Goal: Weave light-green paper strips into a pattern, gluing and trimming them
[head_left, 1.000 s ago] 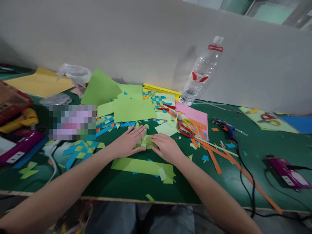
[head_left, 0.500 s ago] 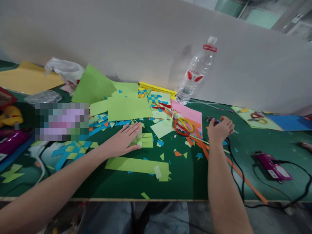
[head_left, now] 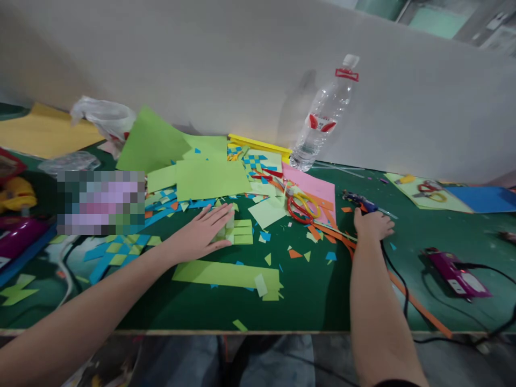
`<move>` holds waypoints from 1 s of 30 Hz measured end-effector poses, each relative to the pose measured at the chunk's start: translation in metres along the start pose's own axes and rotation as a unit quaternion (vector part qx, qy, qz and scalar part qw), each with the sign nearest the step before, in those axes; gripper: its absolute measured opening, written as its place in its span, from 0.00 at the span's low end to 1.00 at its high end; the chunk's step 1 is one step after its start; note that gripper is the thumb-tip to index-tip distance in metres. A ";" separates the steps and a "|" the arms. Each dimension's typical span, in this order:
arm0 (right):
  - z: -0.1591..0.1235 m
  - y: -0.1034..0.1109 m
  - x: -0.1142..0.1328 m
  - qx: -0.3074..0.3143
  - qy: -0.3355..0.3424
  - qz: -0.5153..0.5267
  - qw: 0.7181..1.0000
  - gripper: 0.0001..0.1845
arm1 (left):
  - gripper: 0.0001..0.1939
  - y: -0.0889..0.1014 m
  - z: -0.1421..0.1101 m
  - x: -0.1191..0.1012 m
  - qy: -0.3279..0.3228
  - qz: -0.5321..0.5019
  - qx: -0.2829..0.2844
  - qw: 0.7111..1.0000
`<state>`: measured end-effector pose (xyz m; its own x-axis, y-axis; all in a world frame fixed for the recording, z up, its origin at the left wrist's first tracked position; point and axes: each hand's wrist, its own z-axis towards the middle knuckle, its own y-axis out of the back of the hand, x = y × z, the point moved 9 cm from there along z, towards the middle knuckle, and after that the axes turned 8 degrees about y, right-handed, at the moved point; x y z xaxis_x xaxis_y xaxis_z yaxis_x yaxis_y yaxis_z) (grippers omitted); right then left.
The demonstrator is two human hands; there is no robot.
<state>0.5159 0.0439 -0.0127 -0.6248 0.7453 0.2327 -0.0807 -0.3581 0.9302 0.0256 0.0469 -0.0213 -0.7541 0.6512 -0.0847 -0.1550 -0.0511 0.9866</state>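
Note:
My left hand (head_left: 207, 231) lies flat with its fingers stretched out over green paper strips (head_left: 243, 232), pressing them to the table. Part of these strips is hidden under the palm; their free ends stick out to the right. At the right, my right hand (head_left: 373, 226) is closed around the handle of a blue hot glue gun (head_left: 366, 205), which rests on the table with its nozzle to the left. In front of my left hand lies a long green paper strip (head_left: 226, 274) with a small pale piece on it.
Red- and yellow-handled scissors (head_left: 304, 208) lie on pink paper (head_left: 314, 185). A clear bottle (head_left: 322, 121) stands tilted by the wall. Green sheets (head_left: 212, 180), a blue-green woven piece (head_left: 121, 250) and paper scraps are spread about. A purple power strip (head_left: 457, 274) sits right, with cables.
My right hand has left the green strips, moved right and closed on the hot glue gun. My left hand has stayed flat on the strips. The view has shifted slightly right.

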 end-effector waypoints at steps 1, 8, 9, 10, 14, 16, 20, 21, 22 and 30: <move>0.000 0.000 0.000 -0.003 0.001 -0.003 1.000 0.37 | 0.38 0.001 0.000 -0.001 -0.001 -0.003 0.000 1.000; 0.002 -0.001 0.003 -0.020 0.016 -0.016 1.000 0.37 | 0.31 0.005 0.001 -0.008 -0.017 -0.029 0.000 0.999; 0.003 -0.002 0.003 -0.020 0.015 -0.019 1.000 0.37 | 0.30 0.006 0.001 -0.009 -0.021 -0.031 -0.003 0.999; 0.003 -0.002 0.004 -0.022 0.016 -0.021 0.999 0.37 | 0.29 0.007 0.002 -0.010 -0.025 -0.032 -0.006 0.999; 0.005 -0.002 0.004 -0.029 0.022 -0.015 0.999 0.34 | 0.23 0.011 0.004 -0.013 -0.034 -0.038 -0.016 0.999; 0.006 -0.004 0.004 -0.025 0.021 -0.012 0.999 0.33 | 0.20 0.014 0.005 -0.013 -0.036 -0.042 -0.026 0.998; 0.007 -0.004 0.004 -0.030 0.016 0.006 0.999 0.31 | 0.17 0.019 0.004 -0.012 -0.046 -0.054 -0.047 0.996; 0.008 -0.004 0.004 -0.035 0.014 0.011 0.999 0.30 | 0.17 0.020 0.003 -0.012 -0.048 -0.056 -0.049 0.996; 0.008 -0.002 0.004 -0.042 0.012 0.016 0.999 0.29 | 0.17 0.020 0.003 -0.012 -0.049 -0.058 -0.049 0.996; 0.006 0.022 0.007 -0.137 0.023 0.047 0.989 0.28 | 0.17 0.025 0.005 -0.013 -0.042 -0.077 -0.062 0.994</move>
<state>0.5140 0.0446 0.0107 -0.6740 0.6775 0.2945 -0.2240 -0.5673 0.7925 0.0343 0.0412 0.0055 -0.6607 0.7186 -0.2167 -0.3467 -0.0361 0.9373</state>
